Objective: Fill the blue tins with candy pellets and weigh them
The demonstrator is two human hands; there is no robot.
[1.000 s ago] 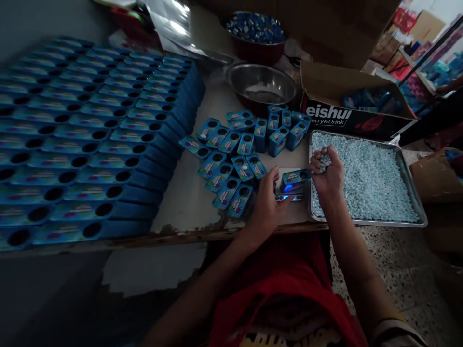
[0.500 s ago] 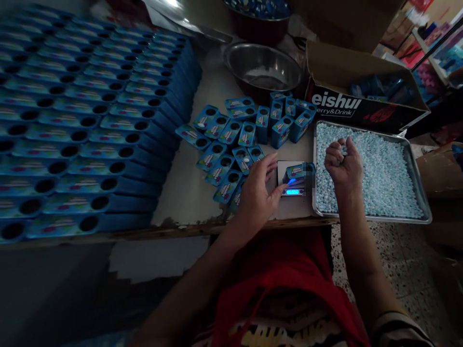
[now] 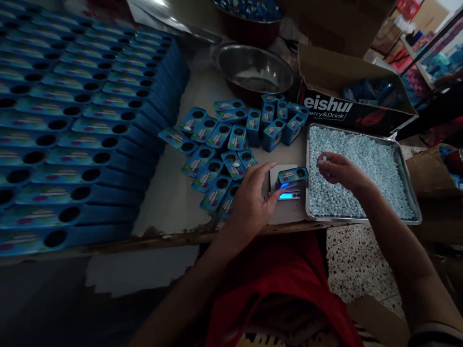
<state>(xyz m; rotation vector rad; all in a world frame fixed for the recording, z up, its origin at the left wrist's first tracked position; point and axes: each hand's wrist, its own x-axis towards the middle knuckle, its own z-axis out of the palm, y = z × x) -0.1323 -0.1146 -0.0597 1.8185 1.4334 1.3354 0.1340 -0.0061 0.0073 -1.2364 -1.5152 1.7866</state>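
Note:
A small blue printed container [image 3: 292, 175] with a hole in its top stands on a digital scale [image 3: 275, 174] whose display glows blue. My left hand [image 3: 255, 195] is open beside the scale, fingers and thumb spread around its left side; nothing is held in it. My right hand [image 3: 338, 171] hovers over the left part of a metal tray [image 3: 366, 220], its fingers pinched together. A small pale candy [image 3: 324, 158] shows at its fingertips; whether more lie inside the fingers is hidden. The tray holds a layer of pale blue and white candies [image 3: 383, 183].
Loose blue containers [image 3: 217, 135] stand left of the scale. Further left, long rows of the same containers [image 3: 90, 173] fill the table. Behind are a metal bowl [image 3: 253, 72], a bowl of blue pieces [image 3: 249, 24] and a black cardboard box [image 3: 361, 113].
My right hand has turned from palm-up with curled fingers to a pinch, with a candy showing at the tips. My left hand stays beside the scale. The view has shifted slightly.

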